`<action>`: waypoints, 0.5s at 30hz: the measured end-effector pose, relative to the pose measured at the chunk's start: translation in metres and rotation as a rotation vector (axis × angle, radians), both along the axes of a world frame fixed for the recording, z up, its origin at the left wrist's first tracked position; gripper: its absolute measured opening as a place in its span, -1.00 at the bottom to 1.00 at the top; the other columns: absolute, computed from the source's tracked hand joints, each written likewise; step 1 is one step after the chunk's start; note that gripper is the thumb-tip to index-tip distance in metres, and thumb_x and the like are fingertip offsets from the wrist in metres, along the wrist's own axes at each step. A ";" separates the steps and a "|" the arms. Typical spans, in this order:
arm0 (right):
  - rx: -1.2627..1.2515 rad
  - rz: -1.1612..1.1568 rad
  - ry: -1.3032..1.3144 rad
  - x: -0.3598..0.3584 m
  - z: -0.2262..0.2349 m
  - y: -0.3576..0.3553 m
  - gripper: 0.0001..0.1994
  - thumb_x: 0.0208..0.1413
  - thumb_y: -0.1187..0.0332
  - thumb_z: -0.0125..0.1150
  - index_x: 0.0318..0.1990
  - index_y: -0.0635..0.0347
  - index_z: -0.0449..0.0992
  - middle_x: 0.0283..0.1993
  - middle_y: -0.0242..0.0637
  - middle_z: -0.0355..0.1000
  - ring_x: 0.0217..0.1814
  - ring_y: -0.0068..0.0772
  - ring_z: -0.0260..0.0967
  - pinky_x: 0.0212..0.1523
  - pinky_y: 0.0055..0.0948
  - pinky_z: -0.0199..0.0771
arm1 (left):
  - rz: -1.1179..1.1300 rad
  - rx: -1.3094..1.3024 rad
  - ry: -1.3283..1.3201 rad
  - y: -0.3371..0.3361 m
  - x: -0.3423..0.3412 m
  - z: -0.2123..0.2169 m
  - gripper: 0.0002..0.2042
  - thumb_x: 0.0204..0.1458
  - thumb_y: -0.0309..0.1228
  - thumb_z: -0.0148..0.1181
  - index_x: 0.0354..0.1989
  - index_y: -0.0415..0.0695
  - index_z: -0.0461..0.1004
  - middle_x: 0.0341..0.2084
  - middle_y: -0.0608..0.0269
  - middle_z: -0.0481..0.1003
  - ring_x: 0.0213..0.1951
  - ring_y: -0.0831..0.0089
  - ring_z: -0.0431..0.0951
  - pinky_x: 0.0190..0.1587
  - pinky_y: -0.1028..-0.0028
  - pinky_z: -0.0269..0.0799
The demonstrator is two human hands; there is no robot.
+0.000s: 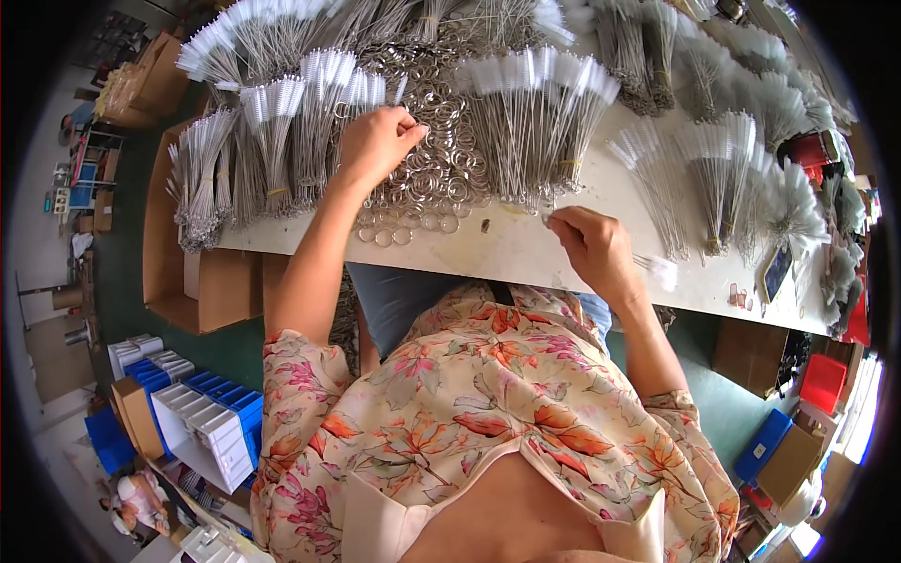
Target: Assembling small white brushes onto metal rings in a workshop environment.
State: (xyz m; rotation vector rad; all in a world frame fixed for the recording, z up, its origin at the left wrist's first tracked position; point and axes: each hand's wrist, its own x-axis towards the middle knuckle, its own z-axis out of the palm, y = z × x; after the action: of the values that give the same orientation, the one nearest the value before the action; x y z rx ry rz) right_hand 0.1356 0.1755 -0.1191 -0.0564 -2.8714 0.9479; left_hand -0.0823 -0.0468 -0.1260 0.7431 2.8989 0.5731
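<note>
My left hand (377, 143) is over a heap of metal rings (436, 174), thumb and fingers pinched together. Whether a ring sits in that pinch is too small to tell. Near the table's front edge, my right hand (597, 246) is closed around a thin wire brush. The brush's white bristle end (663, 272) sticks out to the right of the hand, and its other tip shows at the fingertips. Bundles of similar wire brushes (535, 113) lie right of the rings, bristles pointing away from me. More brush bundles (282, 141) lie left of my left hand.
Further brush bundles (723, 178) cover the right of the white table (526, 258). A phone (777, 272) lies near its right end. An open cardboard box (202, 291) stands at the left. White and blue plastic bins (202, 427) are on the floor, lower left; another person (141, 502) is beyond them.
</note>
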 end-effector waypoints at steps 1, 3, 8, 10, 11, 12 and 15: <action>-0.165 -0.032 0.020 -0.007 0.002 -0.005 -0.90 0.03 0.39 0.07 -0.37 0.19 0.48 -0.51 -0.16 0.41 -0.49 -0.18 0.39 -0.46 -0.34 0.34 | -0.017 0.001 0.056 0.000 0.000 -0.002 -0.77 -0.07 -0.22 0.20 -0.40 -0.13 0.51 -0.53 0.20 0.52 -0.45 0.38 0.53 -0.39 0.44 0.36; -0.332 -0.078 0.038 -0.020 0.013 -0.011 -0.89 0.02 0.40 0.08 -0.34 0.19 0.49 -0.53 -0.18 0.41 -0.51 -0.25 0.39 -0.46 -0.42 0.34 | -0.046 0.000 0.109 0.000 -0.003 -0.002 -0.79 -0.07 -0.25 0.20 -0.38 -0.14 0.52 -0.53 0.18 0.52 -0.46 0.37 0.52 -0.40 0.44 0.36; -0.642 0.025 -0.001 -0.057 0.049 -0.021 -0.88 0.04 0.42 0.09 -0.31 0.25 0.51 -0.54 -0.28 0.40 -0.56 -0.53 0.29 -0.48 -0.54 0.30 | -0.053 0.342 0.171 -0.008 -0.001 0.004 -0.84 -0.03 -0.37 0.15 -0.32 -0.18 0.52 -0.56 0.23 0.50 -0.57 0.48 0.45 -0.47 0.54 0.34; -0.575 0.042 0.019 -0.069 0.062 -0.025 -0.88 0.04 0.42 0.10 -0.32 0.27 0.51 -0.48 -0.26 0.41 -0.56 -0.55 0.27 -0.49 -0.55 0.29 | -0.034 0.363 0.104 -0.001 0.007 0.015 -0.84 0.00 -0.37 0.12 -0.40 -0.23 0.51 -0.62 0.30 0.48 -0.64 0.59 0.40 -0.55 0.59 0.30; -0.509 0.069 0.040 -0.076 0.063 -0.028 -0.88 0.03 0.43 0.10 -0.32 0.28 0.50 -0.42 -0.25 0.41 -0.56 -0.56 0.24 -0.49 -0.56 0.27 | 0.035 0.358 -0.040 0.003 0.015 0.031 -0.82 0.01 -0.32 0.13 -0.42 -0.20 0.52 -0.63 0.26 0.50 -0.67 0.55 0.43 -0.56 0.54 0.33; -0.510 0.062 0.039 -0.081 0.061 -0.031 -0.88 0.03 0.43 0.10 -0.32 0.28 0.50 -0.42 -0.25 0.41 -0.56 -0.56 0.24 -0.49 -0.56 0.27 | 0.099 0.354 -0.185 0.008 0.023 0.046 -0.79 0.01 -0.27 0.13 -0.44 -0.17 0.52 -0.64 0.21 0.51 -0.69 0.51 0.45 -0.57 0.49 0.35; -0.643 0.054 0.175 -0.089 0.055 -0.038 -0.88 0.01 0.43 0.13 -0.32 0.27 0.51 -0.32 -0.26 0.39 -0.55 -0.60 0.20 -0.50 -0.59 0.25 | 0.034 0.555 -0.379 0.015 0.039 0.063 -0.76 0.04 -0.25 0.12 -0.46 -0.19 0.50 -0.69 0.29 0.48 -0.73 0.68 0.38 -0.67 0.62 0.27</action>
State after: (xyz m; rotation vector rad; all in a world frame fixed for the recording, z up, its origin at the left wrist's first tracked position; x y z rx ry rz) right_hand 0.0464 0.1377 -0.0645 0.0466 -2.3111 1.7447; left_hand -0.0432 -0.0321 -0.0631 0.5505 2.4139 1.3835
